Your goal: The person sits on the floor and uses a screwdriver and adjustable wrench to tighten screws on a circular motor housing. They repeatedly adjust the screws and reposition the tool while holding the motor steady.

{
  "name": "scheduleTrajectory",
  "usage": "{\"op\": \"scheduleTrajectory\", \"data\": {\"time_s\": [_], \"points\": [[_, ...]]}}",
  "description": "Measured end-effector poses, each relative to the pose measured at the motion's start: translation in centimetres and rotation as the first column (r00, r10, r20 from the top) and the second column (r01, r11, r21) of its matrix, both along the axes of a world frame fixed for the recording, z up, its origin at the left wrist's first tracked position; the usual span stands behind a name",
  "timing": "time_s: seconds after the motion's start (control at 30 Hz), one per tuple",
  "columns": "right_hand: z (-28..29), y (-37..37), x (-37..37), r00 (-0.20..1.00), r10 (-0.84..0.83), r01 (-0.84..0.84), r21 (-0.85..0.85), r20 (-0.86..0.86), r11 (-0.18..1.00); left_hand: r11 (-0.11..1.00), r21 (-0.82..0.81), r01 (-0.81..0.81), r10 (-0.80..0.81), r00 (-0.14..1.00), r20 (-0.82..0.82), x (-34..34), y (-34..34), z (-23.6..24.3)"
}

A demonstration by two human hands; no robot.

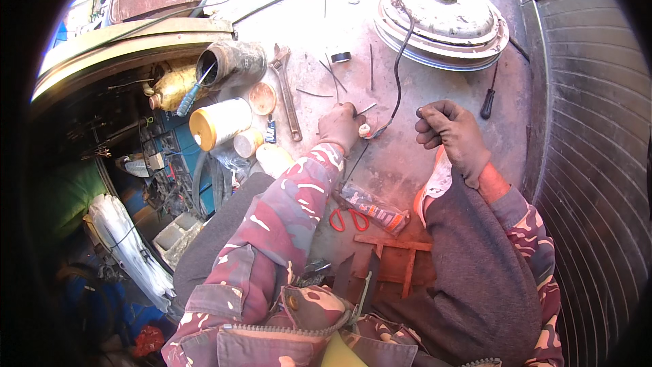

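Observation:
My left hand (341, 126) is closed over the metal work surface, a thin light strip of tubing (366, 109) sticking out from its fingertips. Right beside those fingers, a small white connector (365, 130) sits by the bared coloured wires (380, 130) of a black cable (401, 61). That cable runs up to a round, dirty-white wheel hub motor (441, 27) at the far right. My right hand (456, 134), apart from the wires, has thumb and fingers pinched together; whatever is between them, if anything, is too small to make out. Both hands look gloved.
An adjustable wrench (288, 95), black tape roll (341, 58) and several thin dark strips lie beyond my left hand. Red-handled scissors (350, 220) and a plastic packet (375, 208) lie nearer. A screwdriver (487, 103) is at right, by a ribbed metal wall (591, 129). Jars (221, 124) stand left.

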State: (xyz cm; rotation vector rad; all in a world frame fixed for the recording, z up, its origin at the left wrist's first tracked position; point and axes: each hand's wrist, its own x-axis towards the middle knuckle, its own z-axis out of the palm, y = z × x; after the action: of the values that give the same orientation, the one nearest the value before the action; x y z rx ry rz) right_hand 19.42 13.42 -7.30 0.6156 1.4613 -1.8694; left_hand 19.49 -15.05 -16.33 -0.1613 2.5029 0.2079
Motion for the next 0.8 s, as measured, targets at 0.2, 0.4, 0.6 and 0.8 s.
{"op": "scheduleTrajectory", "data": {"time_s": [0.2, 0.4, 0.6, 0.8], "points": [[-0.6, 0.2, 0.1, 1.000, -0.004, 0.004, -0.009, -0.020, 1.000, 0.999, 0.028, 0.024, -0.025, 0.998, 0.049, -0.6, 0.1, -0.7], [-1.0, 0.7, 0.3, 1.000, -0.007, 0.007, 0.003, 0.002, 1.000, 0.965, 0.207, -0.160, 0.170, 0.985, -0.027, -0.8, -1.6, 0.6], [-0.5, 0.7, -0.2, 0.999, -0.041, 0.039, -0.037, -0.033, 0.999, 0.517, 0.677, -0.523, 0.579, 0.797, 0.174, -2.0, -2.2, 4.5], [-0.3, 1.4, -0.8, 0.989, -0.122, 0.104, -0.188, -0.086, 0.977, 0.542, 0.827, -0.153, 0.251, 0.968, 0.015, -2.7, 1.2, 13.0]]}}
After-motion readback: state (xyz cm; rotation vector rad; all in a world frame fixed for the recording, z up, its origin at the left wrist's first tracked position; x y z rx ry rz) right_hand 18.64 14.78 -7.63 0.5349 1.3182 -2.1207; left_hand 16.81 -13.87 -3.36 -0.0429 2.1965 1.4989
